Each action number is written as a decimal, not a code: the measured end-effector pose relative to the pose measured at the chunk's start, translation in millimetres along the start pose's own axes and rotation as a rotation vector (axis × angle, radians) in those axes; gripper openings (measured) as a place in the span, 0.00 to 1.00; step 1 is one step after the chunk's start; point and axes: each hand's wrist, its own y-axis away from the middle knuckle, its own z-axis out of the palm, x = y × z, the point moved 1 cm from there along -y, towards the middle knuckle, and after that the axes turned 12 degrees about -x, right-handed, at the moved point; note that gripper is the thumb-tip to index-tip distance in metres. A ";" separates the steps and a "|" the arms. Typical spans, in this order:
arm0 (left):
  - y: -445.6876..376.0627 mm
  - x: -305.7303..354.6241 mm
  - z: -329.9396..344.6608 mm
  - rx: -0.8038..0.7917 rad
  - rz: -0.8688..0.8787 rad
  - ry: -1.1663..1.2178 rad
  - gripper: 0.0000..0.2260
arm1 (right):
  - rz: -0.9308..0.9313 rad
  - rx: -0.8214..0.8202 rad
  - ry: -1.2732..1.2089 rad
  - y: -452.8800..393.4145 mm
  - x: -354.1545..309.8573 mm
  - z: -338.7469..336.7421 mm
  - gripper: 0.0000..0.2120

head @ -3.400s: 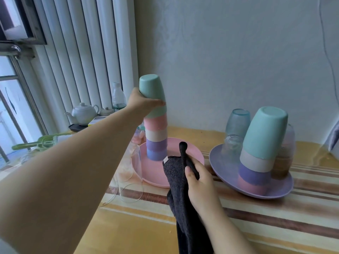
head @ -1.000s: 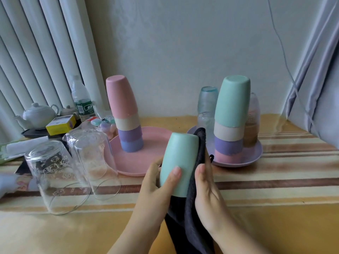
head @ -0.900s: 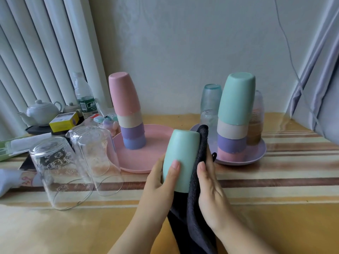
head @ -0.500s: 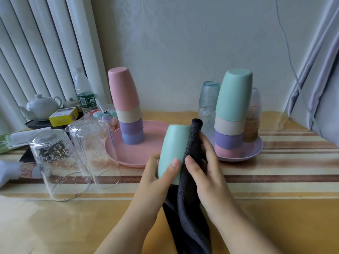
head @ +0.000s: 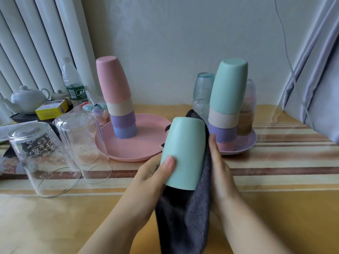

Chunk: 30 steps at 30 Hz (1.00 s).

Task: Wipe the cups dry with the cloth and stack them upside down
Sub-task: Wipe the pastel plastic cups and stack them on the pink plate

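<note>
My left hand (head: 153, 176) grips a mint green cup (head: 184, 153) held upside down in front of me, thumb on its near side. A dark grey cloth (head: 185, 213) wraps behind and under the cup, and my right hand (head: 219, 173) presses it against the cup's right side with straight fingers. On the pink plate (head: 146, 151) stands an upside-down stack of cups (head: 117, 99) topped by a pink one. Another stack (head: 226, 99), topped by a mint cup, stands on the purple plate (head: 245, 145).
Two clear glasses (head: 55, 149) stand upside down at the left. Tinted glasses (head: 203, 88) stand behind the right stack. A white teapot (head: 27, 99), yellow box (head: 52, 110) and water bottle (head: 73, 85) crowd the back left. A curtain (head: 315, 70) hangs at right.
The mint cup came off the left stack, leaving pink on top. In the last half second my right hand slid the cloth from the cup's front to its right side and back.
</note>
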 end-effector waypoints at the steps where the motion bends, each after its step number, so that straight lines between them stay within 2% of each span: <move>1: -0.6 0.1 -2.5 0.021 -0.013 0.120 0.14 | 0.026 -0.004 0.001 1.9 0.9 3.3 0.39; 3: -3.1 2.6 -8.3 0.063 -0.009 0.279 0.19 | 0.044 0.010 0.093 4.5 5.2 10.6 0.44; 4: -4.6 4.0 -11.6 0.087 -0.009 0.307 0.22 | 0.044 0.005 0.144 5.1 6.1 14.9 0.43; 5: -5.5 5.0 -14.2 0.128 -0.017 0.305 0.24 | 0.032 0.006 0.189 5.9 5.5 17.4 0.37; 8: -7.1 1.7 -19.1 0.343 0.009 0.023 0.27 | -0.048 0.077 0.296 10.4 2.0 16.8 0.17; 10: -4.6 3.6 -12.2 0.405 0.110 -0.160 0.19 | -0.116 0.122 0.304 10.9 -2.3 19.4 0.14; 12: -2.4 3.8 -3.8 0.368 0.161 -0.276 0.16 | -0.171 0.121 0.300 10.9 -0.3 19.6 0.14; 16: -1.8 -2.3 -1.6 0.219 0.118 -0.289 0.28 | -0.317 0.020 0.315 8.3 10.2 29.4 0.22; 18: -1.2 -0.2 -6.2 0.170 0.117 -0.239 0.26 | -0.361 0.008 0.335 7.1 9.8 30.5 0.26; 20: -0.4 1.8 -8.6 0.089 0.080 -0.254 0.23 | -0.402 0.068 0.363 6.7 4.2 24.3 0.22; 22: 0.8 3.2 -9.3 -0.003 0.011 -0.315 0.24 | -0.388 0.152 0.368 6.0 -5.5 13.3 0.15; 25: 3.6 9.2 -13.8 -0.079 -0.046 -0.367 0.24 | -0.320 0.202 0.401 4.2 -13.0 1.7 0.09; 28: 8.0 16.0 -17.2 -0.137 -0.083 -0.341 0.21 | -0.298 0.183 0.325 3.6 -18.1 -0.1 0.13; 30: 9.9 14.2 -14.8 -0.148 -0.106 -0.273 0.19 | -0.193 0.156 0.068 4.4 -20.8 -2.1 0.14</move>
